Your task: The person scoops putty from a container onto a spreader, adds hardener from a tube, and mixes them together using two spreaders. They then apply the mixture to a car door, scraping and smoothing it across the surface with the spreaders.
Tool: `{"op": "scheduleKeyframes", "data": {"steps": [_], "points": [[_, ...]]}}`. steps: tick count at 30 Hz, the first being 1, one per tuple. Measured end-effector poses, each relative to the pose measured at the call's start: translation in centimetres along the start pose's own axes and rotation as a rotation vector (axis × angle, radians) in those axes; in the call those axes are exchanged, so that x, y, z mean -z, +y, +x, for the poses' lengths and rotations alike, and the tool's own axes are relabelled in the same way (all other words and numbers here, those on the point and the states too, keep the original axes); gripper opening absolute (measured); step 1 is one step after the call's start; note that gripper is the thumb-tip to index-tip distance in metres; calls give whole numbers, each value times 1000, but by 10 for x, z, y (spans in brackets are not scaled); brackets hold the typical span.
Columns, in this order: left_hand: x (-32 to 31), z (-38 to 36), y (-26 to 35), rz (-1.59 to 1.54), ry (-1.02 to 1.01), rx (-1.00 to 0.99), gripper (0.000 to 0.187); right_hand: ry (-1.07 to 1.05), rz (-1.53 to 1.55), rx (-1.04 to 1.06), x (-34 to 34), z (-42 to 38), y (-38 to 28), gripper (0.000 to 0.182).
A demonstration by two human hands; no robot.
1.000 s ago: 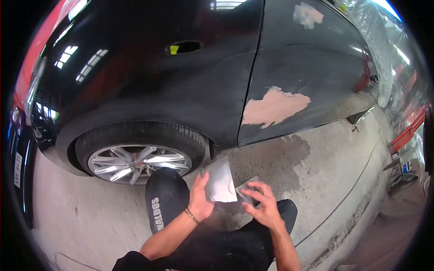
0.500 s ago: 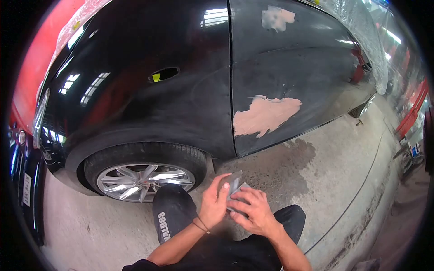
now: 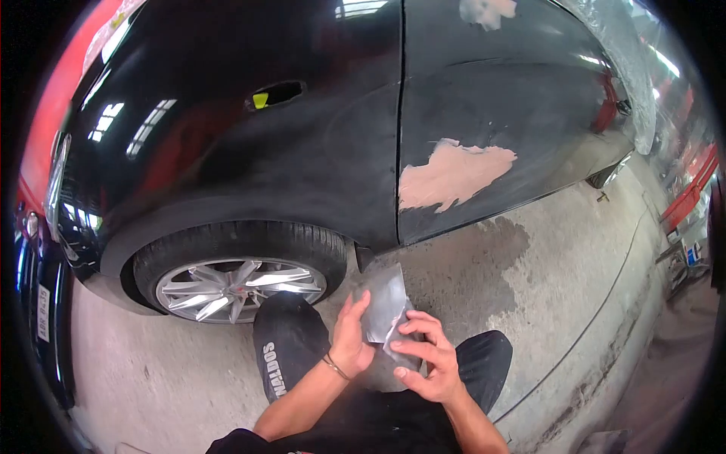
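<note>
A thin grey sheet [image 3: 387,299], like sandpaper, is held up between both hands, its upper part opened out and a torn or folded light edge running down its right side. My left hand [image 3: 352,337] grips the sheet's left edge with fingers pointing up. On the right side, my right hand [image 3: 432,354] has its bent fingers against a darker part of the sheet. Beyond the hands, a pink filler patch [image 3: 457,175] covers the lower part of the black door [image 3: 522,113].
A smaller filler patch [image 3: 488,12] is higher on the door. The wheel [image 3: 238,287] stands left of the hands, below the black fender [image 3: 227,174]. A dark line crosses the concrete floor [image 3: 560,303]. Plastic sheeting [image 3: 643,113] hangs at right, near a red frame [image 3: 692,193].
The sheet has been opened out and now stands taller between the hands. My left hand has turned and moved slightly left. The view has shifted a little.
</note>
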State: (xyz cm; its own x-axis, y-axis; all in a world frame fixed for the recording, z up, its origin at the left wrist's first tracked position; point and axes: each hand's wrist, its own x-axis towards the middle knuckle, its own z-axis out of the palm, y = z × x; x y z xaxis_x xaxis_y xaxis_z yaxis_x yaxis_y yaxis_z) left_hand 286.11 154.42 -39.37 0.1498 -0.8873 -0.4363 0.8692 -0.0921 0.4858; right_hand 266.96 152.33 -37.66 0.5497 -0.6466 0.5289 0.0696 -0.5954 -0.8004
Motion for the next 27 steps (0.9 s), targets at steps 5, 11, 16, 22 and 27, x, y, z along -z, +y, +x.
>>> {"op": "scheduleKeyframes", "data": {"steps": [5,11,16,22,27], "points": [[8,-2,1,-180,7,195,39,-73,-251,-61,31,-3,23,45],[44,44,-27,-333,-437,220,34,-177,-227,149,-1,15,-22,45],[48,24,-34,-349,-567,532,36,188,-58,-122,21,12,18,36],[5,11,-6,7,-20,29,41,703,1039,-538,57,-4,31,53],[-20,42,1,85,-47,-561,36,692,829,-889,23,-21,7,40]]}}
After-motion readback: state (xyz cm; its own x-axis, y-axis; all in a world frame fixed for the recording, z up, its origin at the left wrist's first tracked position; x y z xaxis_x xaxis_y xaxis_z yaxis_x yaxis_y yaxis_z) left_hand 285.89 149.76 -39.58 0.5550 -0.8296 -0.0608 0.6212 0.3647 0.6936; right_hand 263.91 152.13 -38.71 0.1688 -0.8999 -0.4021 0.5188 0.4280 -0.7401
